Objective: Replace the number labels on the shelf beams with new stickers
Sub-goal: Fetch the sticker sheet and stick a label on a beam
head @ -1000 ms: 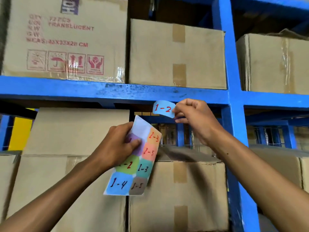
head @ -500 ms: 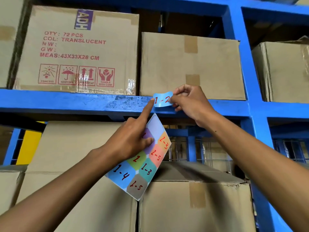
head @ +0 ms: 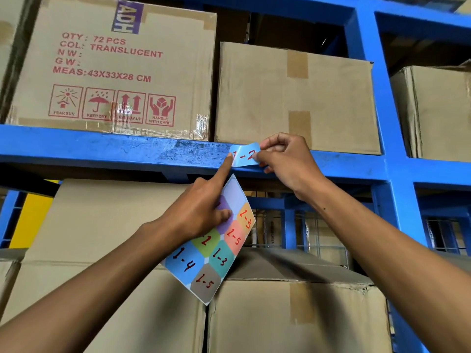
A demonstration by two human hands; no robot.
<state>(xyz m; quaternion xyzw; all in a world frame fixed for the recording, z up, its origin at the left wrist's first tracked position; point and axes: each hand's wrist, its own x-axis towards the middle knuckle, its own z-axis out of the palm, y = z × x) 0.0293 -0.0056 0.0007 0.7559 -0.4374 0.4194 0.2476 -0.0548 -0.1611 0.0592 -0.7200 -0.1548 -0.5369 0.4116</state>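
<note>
Blue 1-2 sticker (head: 244, 155) sits on the shelf beam (head: 102, 146). Right hand (head: 288, 164) pinches its right edge, left hand (head: 201, 212) grips the sticker sheet (head: 216, 250), index fingertip on the sticker's left edge.

The left hand (head: 201, 212) covers the upper left of the sticker sheet (head: 216, 253), hiding the first figure of the green sticker and all of the purple one. On the blue sticker (head: 245, 155), the left fingertip (head: 229, 156) overlaps the "1" and the right hand's fingers (head: 262, 155) mask its right end. Both forearms leave the picture's bottom edge.
</note>
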